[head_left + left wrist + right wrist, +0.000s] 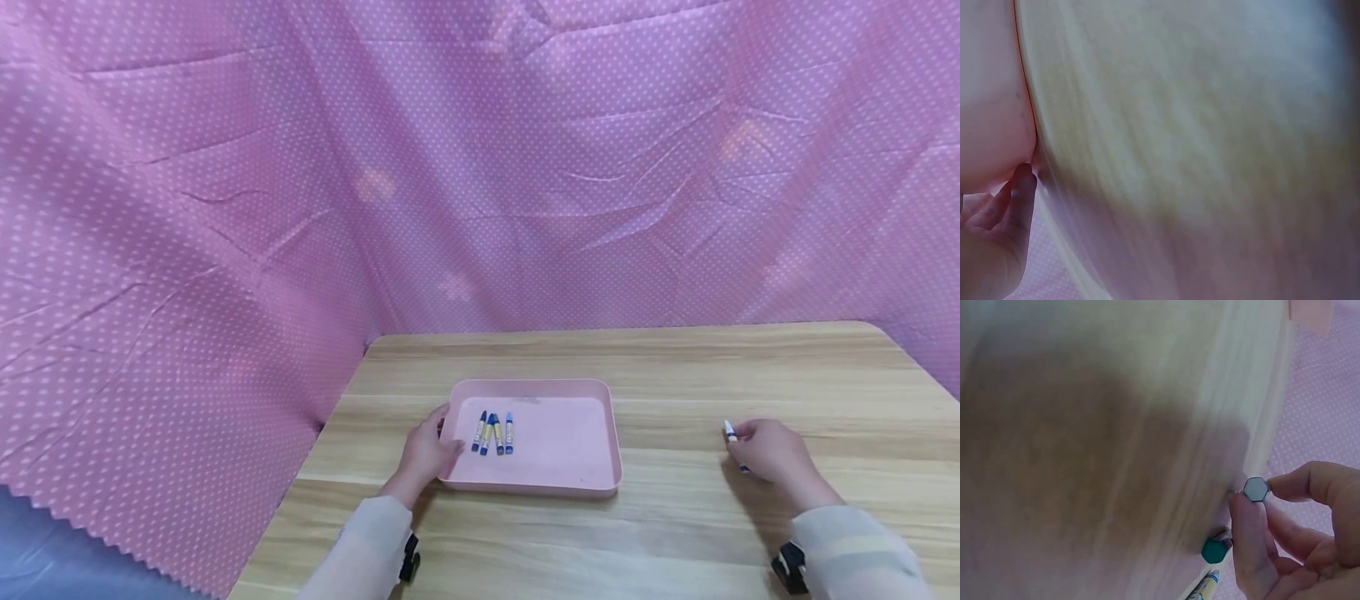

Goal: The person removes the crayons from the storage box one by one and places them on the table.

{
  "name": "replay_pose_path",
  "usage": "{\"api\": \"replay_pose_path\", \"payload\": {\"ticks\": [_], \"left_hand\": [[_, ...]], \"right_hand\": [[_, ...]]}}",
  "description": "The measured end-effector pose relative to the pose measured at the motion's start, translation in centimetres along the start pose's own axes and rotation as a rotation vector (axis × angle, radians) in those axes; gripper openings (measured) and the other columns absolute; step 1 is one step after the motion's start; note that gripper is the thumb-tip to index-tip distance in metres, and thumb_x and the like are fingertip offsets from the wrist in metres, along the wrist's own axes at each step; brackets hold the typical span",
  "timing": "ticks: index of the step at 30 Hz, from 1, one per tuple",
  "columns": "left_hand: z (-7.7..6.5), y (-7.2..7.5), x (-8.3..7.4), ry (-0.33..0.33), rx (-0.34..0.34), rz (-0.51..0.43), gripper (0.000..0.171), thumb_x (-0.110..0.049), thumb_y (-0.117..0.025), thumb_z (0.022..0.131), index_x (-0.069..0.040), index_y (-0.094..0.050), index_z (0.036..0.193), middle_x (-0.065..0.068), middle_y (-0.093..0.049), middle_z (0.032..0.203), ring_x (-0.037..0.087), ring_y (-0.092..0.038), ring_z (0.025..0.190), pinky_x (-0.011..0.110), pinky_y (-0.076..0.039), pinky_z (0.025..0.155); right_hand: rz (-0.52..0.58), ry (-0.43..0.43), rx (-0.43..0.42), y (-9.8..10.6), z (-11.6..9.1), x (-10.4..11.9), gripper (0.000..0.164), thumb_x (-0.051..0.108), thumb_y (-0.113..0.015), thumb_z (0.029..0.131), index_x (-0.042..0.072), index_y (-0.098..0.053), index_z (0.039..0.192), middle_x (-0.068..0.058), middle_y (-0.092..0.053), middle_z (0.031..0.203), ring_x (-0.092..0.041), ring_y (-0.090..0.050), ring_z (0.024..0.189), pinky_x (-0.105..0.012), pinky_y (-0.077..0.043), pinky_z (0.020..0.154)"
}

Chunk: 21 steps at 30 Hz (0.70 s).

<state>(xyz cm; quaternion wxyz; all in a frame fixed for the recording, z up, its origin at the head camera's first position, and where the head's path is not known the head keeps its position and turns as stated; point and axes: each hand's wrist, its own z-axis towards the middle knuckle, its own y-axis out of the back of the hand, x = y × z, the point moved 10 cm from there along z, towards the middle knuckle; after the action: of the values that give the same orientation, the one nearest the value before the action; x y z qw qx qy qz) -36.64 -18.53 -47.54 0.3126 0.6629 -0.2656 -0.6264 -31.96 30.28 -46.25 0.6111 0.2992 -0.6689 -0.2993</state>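
Observation:
My left hand (pixel 426 454) grips the left wall of a shallow pink tray (pixel 555 486), thumb over the rim and the other fingers along the outside. In the tray, towards its left side, lie several crayons (pixel 486 435) with blue and yellow wrappers. Well to the right of the tray, my right hand (pixel 776 454) pinches a white crayon (pixel 1256 489) between thumb and fingertips, low over the table. Just beside those fingers, the right wrist view has a green-ended crayon (pixel 1214 551) and a yellow-wrapped crayon (pixel 1205 586); my hand hides both in the head view.
The tray and hands are on a light wood-grain table (pixel 675 533). Pink polka-dot cloth (pixel 525 208) hangs behind the table and along its left side. A blue surface (pixel 67 554) shows at the lower left. Each wrist wears a black device (pixel 409 558) near the sleeve.

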Motion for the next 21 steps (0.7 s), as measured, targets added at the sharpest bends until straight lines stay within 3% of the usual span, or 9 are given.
{"api": "replay_pose_path", "payload": {"ticks": [8,21], "left_hand": [[-0.15,-0.16,0.14,0.02,0.004,-0.009,0.073,-0.011,-0.074,0.082,-0.01,-0.037,0.146,0.016,-0.048,0.139,0.035,-0.043,0.128,0.048,-0.035,0.106],[-0.54,-0.09,0.21,0.008,-0.006,-0.007,0.074,-0.011,-0.074,0.082,-0.009,-0.038,0.146,0.017,-0.049,0.138,0.036,-0.043,0.127,0.049,-0.035,0.106]], "right_hand": [[-0.068,-0.018,0.0,-0.11,-0.14,0.1,0.034,0.012,-0.061,0.081,-0.015,-0.061,0.102,-0.021,-0.066,0.088,-0.029,-0.058,0.076,-0.042,-0.046,0.065],[-0.087,-0.005,0.014,-0.35,-0.38,0.1,0.036,0.012,-0.064,0.078,-0.015,-0.06,0.101,-0.02,-0.066,0.088,-0.03,-0.058,0.076,-0.046,-0.048,0.067]]}}
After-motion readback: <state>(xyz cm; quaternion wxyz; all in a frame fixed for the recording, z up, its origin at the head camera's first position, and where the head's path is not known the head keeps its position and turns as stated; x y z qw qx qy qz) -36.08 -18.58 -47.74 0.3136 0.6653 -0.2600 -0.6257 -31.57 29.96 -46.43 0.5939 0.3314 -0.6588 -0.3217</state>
